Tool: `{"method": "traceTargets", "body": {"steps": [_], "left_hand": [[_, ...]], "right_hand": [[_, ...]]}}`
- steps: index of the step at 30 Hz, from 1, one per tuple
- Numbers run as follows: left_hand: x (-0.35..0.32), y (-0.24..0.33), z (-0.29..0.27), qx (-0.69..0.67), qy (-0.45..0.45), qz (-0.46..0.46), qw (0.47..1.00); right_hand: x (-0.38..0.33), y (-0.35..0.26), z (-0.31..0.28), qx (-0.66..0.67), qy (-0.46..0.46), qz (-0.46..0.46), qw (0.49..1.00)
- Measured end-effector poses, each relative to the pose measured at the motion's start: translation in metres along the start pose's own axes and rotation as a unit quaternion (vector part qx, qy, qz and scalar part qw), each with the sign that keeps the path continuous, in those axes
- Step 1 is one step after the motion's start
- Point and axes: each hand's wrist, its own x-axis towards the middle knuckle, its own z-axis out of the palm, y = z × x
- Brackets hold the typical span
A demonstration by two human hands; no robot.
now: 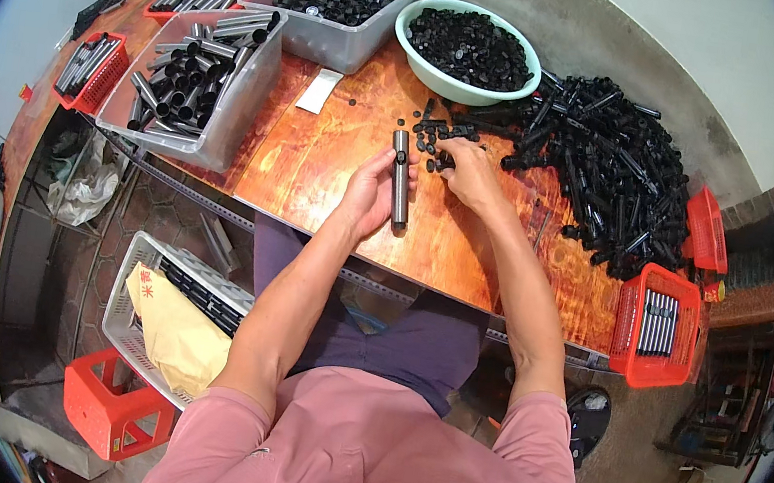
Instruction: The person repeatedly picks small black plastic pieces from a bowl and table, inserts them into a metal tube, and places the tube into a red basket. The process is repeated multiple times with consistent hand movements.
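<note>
My left hand (pixel 372 191) is closed around a dark grey metal tube (pixel 401 190), held nearly upright above the table's front edge. A round hole or button shows near the tube's top end. My right hand (pixel 476 177) reaches down among small black plastic caps (pixel 429 134) on the tabletop. Its fingers are pinched together at the pile, and what lies between them is hidden. Right beside that hand spreads a large heap of black plastic tube parts (pixel 601 172).
Behind stand a pale green basin (pixel 517 85) and a clear bin (pixel 312 34) of small black parts. Another clear bin (pixel 223 147) holds metal tubes. A red basket (pixel 629 347) sits at the right edge. Below left are a white crate (pixel 118 319) and a red stool (pixel 95 413).
</note>
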Motion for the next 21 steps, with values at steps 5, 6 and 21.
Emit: {"method": "traceTargets", "body": {"steps": [5, 6, 21], "left_hand": [[0.002, 0.0, -0.003, 0.004, 0.009, 0.014, 1.0], [0.001, -0.002, -0.003, 0.002, 0.012, 0.023, 1.0], [0.002, 0.001, 0.0, -0.028, 0.007, 0.024, 0.999]], "right_hand": [[-0.012, -0.017, -0.022, 0.046, 0.042, 0.032, 0.998], [-0.018, -0.017, -0.025, 0.053, 0.056, 0.061, 0.995], [-0.089, -0.018, -0.003, 0.071, 0.163, 0.202, 0.963]]}}
